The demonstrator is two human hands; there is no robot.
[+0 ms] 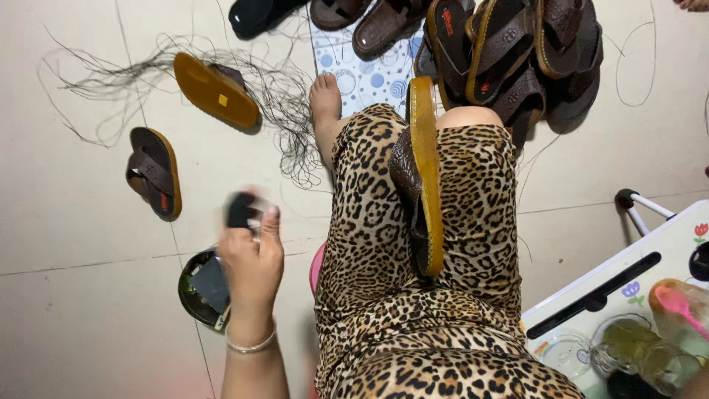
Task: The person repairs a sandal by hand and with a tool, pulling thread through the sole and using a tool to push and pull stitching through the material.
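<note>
My left hand [251, 258] is raised over the floor and closed around a small black object [240, 209], which is blurred. Just below the hand sits a dark round bowl [190, 303] holding a dark flat piece. A brown sandal with a yellow sole [427, 170] stands on its edge, wedged between my legs in leopard-print trousers [473, 222]. My bare foot [325, 100] rests on the floor ahead. My right hand is out of view.
One sandal lies sole-up [216, 90] amid tangled dark threads [288, 118]; another lies strap-up [153, 172] at the left. Several brown sandals are piled [509, 52] at the top on a dotted mat [362, 74]. A white low table [628, 295] with glass jars [635, 347] stands at the right.
</note>
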